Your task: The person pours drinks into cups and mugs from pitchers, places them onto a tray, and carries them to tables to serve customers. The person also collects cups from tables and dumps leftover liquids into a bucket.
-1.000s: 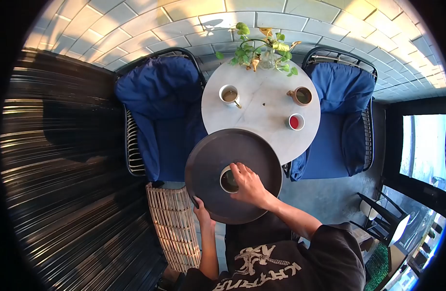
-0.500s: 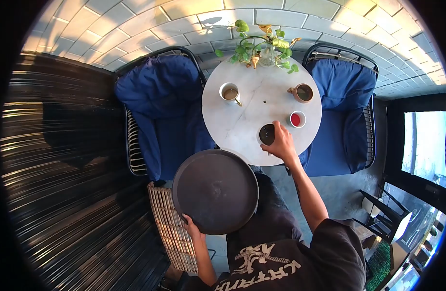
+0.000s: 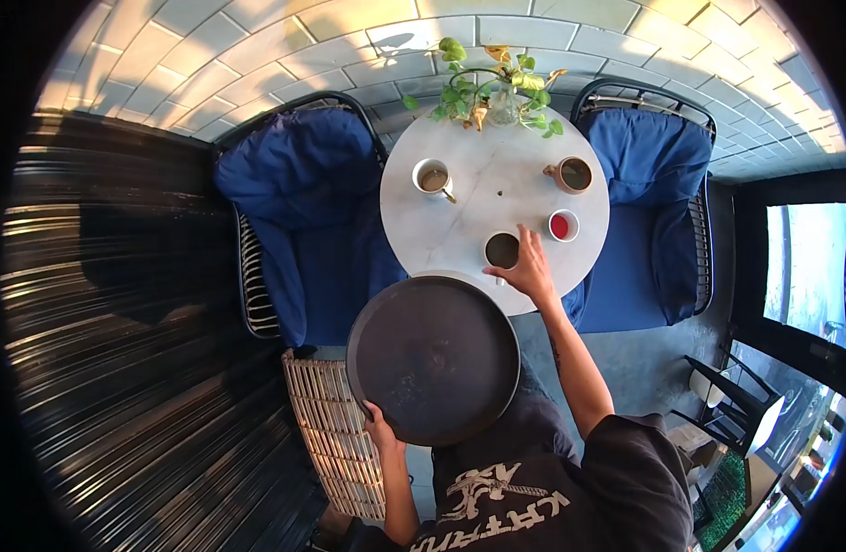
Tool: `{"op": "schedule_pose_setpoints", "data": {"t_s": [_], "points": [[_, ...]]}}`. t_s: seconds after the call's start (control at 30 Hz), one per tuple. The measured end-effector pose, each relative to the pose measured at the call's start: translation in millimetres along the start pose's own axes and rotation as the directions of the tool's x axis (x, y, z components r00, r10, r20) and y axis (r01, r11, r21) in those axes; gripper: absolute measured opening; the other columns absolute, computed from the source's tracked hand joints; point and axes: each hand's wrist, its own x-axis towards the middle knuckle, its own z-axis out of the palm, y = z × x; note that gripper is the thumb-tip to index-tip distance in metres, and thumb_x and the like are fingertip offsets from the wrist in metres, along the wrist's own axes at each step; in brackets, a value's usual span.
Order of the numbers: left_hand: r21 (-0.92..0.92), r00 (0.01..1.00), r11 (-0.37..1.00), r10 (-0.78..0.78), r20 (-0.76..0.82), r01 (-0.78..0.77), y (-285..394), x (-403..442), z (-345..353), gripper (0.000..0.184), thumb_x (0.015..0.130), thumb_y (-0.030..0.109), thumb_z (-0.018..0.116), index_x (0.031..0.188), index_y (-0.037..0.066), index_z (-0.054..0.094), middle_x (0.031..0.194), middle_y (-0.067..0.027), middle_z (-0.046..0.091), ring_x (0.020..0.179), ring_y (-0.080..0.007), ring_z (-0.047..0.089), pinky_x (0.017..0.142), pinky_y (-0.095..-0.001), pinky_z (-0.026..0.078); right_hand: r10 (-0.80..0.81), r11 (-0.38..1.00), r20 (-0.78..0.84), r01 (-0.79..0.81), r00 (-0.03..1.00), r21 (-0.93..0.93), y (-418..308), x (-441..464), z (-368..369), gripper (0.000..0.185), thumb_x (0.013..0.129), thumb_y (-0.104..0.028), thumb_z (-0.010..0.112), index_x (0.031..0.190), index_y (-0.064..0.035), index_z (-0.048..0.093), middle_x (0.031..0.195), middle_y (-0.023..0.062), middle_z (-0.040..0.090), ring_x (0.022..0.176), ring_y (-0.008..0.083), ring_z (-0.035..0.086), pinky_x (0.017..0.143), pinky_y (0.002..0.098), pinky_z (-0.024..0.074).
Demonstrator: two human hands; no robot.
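Observation:
My left hand point(image 3: 381, 431) grips the lower left rim of a round dark serving tray point(image 3: 432, 359), which hangs in front of my body at the near side of the table. Nothing lies on the tray. My right hand point(image 3: 531, 274) is at a white cup of dark drink point(image 3: 502, 249) near the table's front edge. Its thumb and fingers are spread beside the cup's right and near sides; whether they touch it I cannot tell. A small white cup with red contents point(image 3: 562, 225) stands just right of my fingertips.
On the round marble table point(image 3: 460, 235) are a white mug of milky drink point(image 3: 432, 177), a brown-handled mug point(image 3: 573, 174) and a glass vase point(image 3: 503, 109) with a leafy plant. Blue-cushioned chairs point(image 3: 326, 239) flank the table. A slatted rattan piece point(image 3: 331, 432) stands at my left.
The tray and my left hand have shifted right. My right hand's fingers, earlier closed on the dark drink's cup, have spread apart. The cup sits slightly farther from me.

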Motion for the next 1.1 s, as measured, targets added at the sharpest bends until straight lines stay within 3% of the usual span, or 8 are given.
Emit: {"op": "schedule_pose_setpoints", "data": {"t_s": [0.17, 0.2, 0.3, 0.33, 0.43, 0.63, 0.77, 1.1], "points": [[-0.070, 0.999, 0.997, 0.028, 0.030, -0.026, 4.9, -1.7, 4.8, 0.067, 0.097, 0.045, 0.050, 0.137, -0.007, 0.037, 0.134, -0.0195, 0.049, 0.119, -0.0311, 0.053, 0.095, -0.0423, 0.049, 0.448, 0.886, -0.183, -0.462, 0.875, -0.040, 15.8, -3.2, -50.8, 0.042, 0.070, -0.029, 0.081, 0.081, -0.0024, 0.051, 0.076, 0.0096, 0.057, 0.075, 0.0311, 0.059, 0.065, 0.0440, 0.0457], [-0.072, 0.999, 0.997, 0.032, 0.035, -0.029, 5.6, -0.3, 5.0, 0.067, 0.097, 0.045, 0.050, 0.137, -0.007, 0.037, 0.134, -0.0195, 0.049, 0.119, -0.0311, 0.053, 0.095, -0.0423, 0.049, 0.534, 0.840, -0.143, -0.542, 0.833, -0.016, 22.0, -2.0, -55.7, 0.045, 0.068, -0.026, 0.082, 0.096, -0.0014, 0.055, 0.087, 0.0133, 0.060, 0.085, 0.0321, 0.061, 0.075, 0.0422, 0.0487], [-0.075, 1.000, 0.997, 0.023, 0.020, -0.021, 6.3, -0.7, 5.9, 0.068, 0.097, 0.046, 0.051, 0.137, -0.006, 0.037, 0.134, -0.0184, 0.050, 0.119, -0.0307, 0.053, 0.095, -0.0422, 0.049, 0.330, 0.944, -0.346, -0.302, 0.878, 0.133, 66.7, 2.2, -28.4, 0.062, 0.065, -0.024, 0.084, 0.115, -0.0001, 0.054, 0.104, 0.0180, 0.061, 0.099, 0.0332, 0.060, 0.086, 0.0410, 0.0488], [-0.067, 1.000, 0.998, 0.018, 0.004, -0.017, 9.9, -3.7, 8.6, 0.068, 0.097, 0.047, 0.051, 0.137, -0.006, 0.038, 0.134, -0.0177, 0.050, 0.119, -0.0306, 0.053, 0.095, -0.0422, 0.048, 0.447, 0.872, -0.186, -0.380, 0.875, 0.309, 74.7, 7.2, -23.9, 0.076, 0.065, -0.021, 0.083, 0.128, 0.0014, 0.048, 0.120, 0.0218, 0.057, 0.111, 0.0343, 0.056, 0.095, 0.0403, 0.0460], [-0.016, 0.999, 1.000, -0.005, -0.044, 0.005, 18.2, -10.3, 12.0, 0.068, 0.096, 0.048, 0.051, 0.138, -0.004, 0.038, 0.135, -0.0162, 0.050, 0.118, -0.0302, 0.053, 0.096, -0.0422, 0.048, 0.273, 0.954, -0.330, -0.210, 0.904, 0.214, 91.7, 20.8, -5.0, 0.073, 0.064, -0.023, 0.084, 0.124, -0.0005, 0.050, 0.115, 0.0194, 0.061, 0.106, 0.0307, 0.062, 0.087, 0.0403, 0.0503], [0.024, 0.979, 0.989, 0.137, 0.149, -0.143, 22.1, -9.8, 8.0, 0.072, 0.095, 0.049, 0.053, 0.139, -0.004, 0.034, 0.138, -0.0204, 0.044, 0.121, -0.0346, 0.051, 0.094, -0.0467, 0.049, 0.406, 0.887, -0.304, -0.292, 0.862, 0.358, 63.2, 8.7, -27.1, 0.059, 0.063, -0.016, 0.081, 0.115, 0.0000, 0.057, 0.100, 0.0190, 0.068, 0.095, 0.0347, 0.066, 0.083, 0.0413, 0.0517], [0.084, 0.981, 0.988, 0.115, 0.159, -0.129, 33.0, -14.1, 13.9, 0.069, 0.096, 0.049, 0.052, 0.137, -0.003, 0.035, 0.135, -0.0197, 0.047, 0.117, -0.0347, 0.054, 0.090, -0.0461, 0.052, 0.312, 0.923, -0.230, -0.237, 0.922, 0.303, 14.9, -27.0, -97.5, 0.061, 0.062, -0.020, 0.084, 0.113, 0.0014, 0.058, 0.098, 0.0193, 0.069, 0.094, 0.0342, 0.067, 0.083, 0.0411, 0.0521], [0.306, 0.730, 0.926, -0.049, 0.681, -0.223, 9.7, -69.1, 83.6, 0.054, 0.098, 0.040, 0.052, 0.129, -0.005, 0.049, 0.122, -0.0158, 0.059, 0.106, -0.0253, 0.062, 0.087, -0.0398, 0.054, 0.076, 0.955, -0.179, -0.020, 0.981, 0.295, -104.6, -217.6, -273.6, 0.061, 0.060, -0.019, 0.086, 0.111, -0.0001, 0.058, 0.095, 0.0158, 0.068, 0.088, 0.0293, 0.069, 0.079, 0.0361, 0.0541]]}}
